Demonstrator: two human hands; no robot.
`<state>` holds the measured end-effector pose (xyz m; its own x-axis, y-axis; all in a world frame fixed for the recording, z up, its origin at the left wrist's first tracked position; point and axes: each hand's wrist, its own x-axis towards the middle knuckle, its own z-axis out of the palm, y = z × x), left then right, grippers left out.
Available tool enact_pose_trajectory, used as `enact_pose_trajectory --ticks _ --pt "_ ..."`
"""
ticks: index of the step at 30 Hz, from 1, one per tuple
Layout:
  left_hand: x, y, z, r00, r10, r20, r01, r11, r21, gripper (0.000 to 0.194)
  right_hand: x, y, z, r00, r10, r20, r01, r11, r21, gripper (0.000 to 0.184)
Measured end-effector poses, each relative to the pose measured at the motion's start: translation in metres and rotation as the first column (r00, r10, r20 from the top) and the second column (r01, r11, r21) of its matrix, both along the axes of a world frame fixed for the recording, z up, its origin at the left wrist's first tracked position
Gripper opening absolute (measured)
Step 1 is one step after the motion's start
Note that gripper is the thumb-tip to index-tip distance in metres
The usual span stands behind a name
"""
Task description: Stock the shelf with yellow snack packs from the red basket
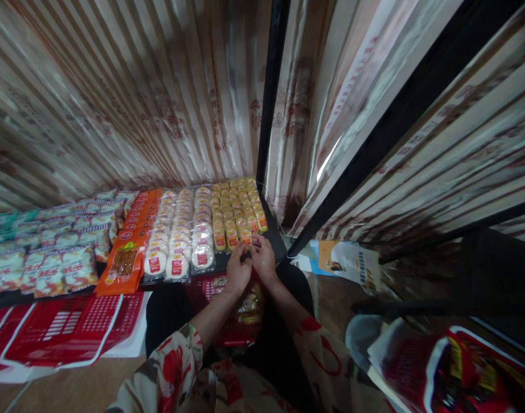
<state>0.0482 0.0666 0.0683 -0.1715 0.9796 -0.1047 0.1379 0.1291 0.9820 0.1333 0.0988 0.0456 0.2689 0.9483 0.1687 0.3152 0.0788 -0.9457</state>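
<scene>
My left hand (237, 268) and my right hand (263, 259) meet at the front edge of a low black shelf (274, 238), fingertips on the front row of small yellow-wrapped snack packs (236, 213). Both hands have their fingers curled in a pinch around one front pack (245, 237). Left of these lie rows of round white cakes with red labels (180, 235). Beneath my forearms a red basket (228, 312) holds more yellow packets.
Orange sausage packs (129, 252) and white-and-green snack bags (47, 252) fill the shelf further left. Flat red baskets (69, 327) lie on the floor at left. A black upright post (269, 86) and a striped backing stand behind. Another red basket (451, 367) sits at lower right.
</scene>
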Motion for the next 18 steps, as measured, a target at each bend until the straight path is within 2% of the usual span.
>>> enact_pose_trajectory --ticks 8,18 --pt "-0.0022 -0.0034 0.0084 0.981 -0.06 -0.184 0.064 0.998 0.017 0.048 -0.0028 0.0018 -0.0018 1.0 -0.006 0.021 0.006 1.0 -0.011 0.028" --pt "-0.0041 -0.0052 0.0065 0.979 -0.075 -0.192 0.083 0.996 0.038 0.046 -0.003 0.0026 -0.001 0.972 -0.071 0.222 0.076 0.997 -0.014 0.023"
